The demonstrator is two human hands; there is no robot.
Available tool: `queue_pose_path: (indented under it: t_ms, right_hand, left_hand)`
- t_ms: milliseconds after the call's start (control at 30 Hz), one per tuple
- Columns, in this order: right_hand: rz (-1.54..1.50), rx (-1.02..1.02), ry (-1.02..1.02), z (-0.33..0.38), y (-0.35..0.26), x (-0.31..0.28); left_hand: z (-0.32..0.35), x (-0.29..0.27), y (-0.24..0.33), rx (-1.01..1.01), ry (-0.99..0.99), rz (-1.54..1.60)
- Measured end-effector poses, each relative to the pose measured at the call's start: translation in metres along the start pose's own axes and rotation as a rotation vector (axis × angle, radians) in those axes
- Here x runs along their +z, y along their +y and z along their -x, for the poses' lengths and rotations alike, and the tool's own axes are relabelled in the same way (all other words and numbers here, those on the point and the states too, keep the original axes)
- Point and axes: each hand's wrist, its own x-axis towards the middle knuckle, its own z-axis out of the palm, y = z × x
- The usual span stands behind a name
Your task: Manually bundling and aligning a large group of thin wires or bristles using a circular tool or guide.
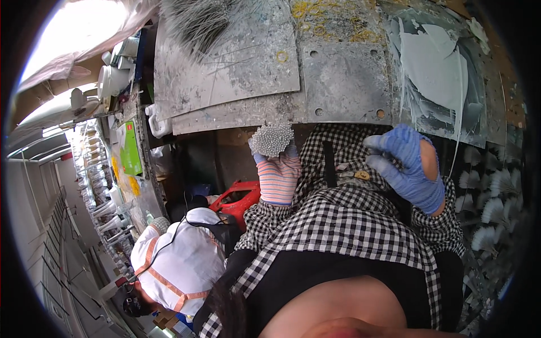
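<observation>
My left hand (260, 157), in a bluish glove below a striped cuff, is closed round a bundle of thin wires (271, 139). Its many pale, bead-like tips face up and hide most of the fingers. The bundle is just off the table's near edge. To the right, my right hand (416, 169) wears a blue knitted glove with a hole showing skin. Its fingers are bent and apart above my checked apron, with nothing visible between them. Beyond it, thick white paste (433, 65) is spread on a board (476, 121).
Loose grey wires (197, 25) lie on a stained sheet (253, 76) at the far left. Yellow rubber bands (319, 30) are scattered beside a metal plate (346, 84). White fan-shaped bundles (501, 208) stand at right. A red plastic stool (239, 197) and a co-worker (180, 259) are at left.
</observation>
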Motion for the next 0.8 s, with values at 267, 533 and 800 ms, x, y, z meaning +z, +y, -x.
queue_pose_path:
  t_ms: [267,533,800]
  right_hand:
    - [-0.073,-0.023,-0.112,-0.002,0.003,0.022]
    - [-0.07,-0.001,-0.175,0.001,0.003,0.027]
    - [-0.114,-0.03,-0.193,-0.002,0.007,0.024]
  left_hand:
    - [0.002,-0.014,-0.001,-0.141,-0.02,0.248]
    - [0.003,-0.007,-0.001,-0.135,0.093,0.34]
    - [0.011,0.028,0.023,-0.352,-0.07,0.408]
